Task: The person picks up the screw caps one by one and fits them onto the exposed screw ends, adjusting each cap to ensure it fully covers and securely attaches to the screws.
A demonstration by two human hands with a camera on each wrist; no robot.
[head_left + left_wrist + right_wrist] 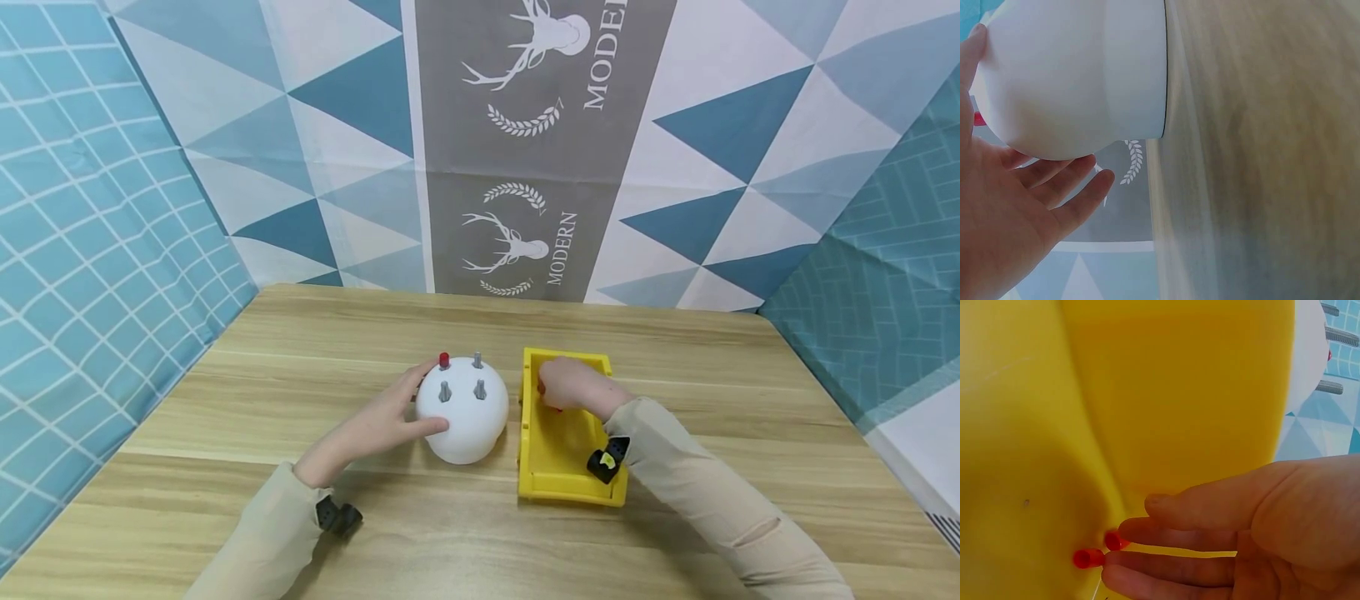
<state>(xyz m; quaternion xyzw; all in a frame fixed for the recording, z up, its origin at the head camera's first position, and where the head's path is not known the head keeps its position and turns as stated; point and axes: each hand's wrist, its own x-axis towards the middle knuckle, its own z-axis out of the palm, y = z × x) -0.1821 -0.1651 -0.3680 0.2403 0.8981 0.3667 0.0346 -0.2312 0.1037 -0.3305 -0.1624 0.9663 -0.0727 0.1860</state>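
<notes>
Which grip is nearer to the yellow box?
Right. The right grip is inside the yellow box; the left grip is outside, to its left, touching the white dome.

Bit cramped tbh: the yellow bin (526, 450) boxes my right hand (576, 386) in, only up is free. Narrow gap between bin and white dome (461, 429), whose upright studs (480, 389) block a low pass over it; my left hand (382, 425) crowds its left side.
</notes>
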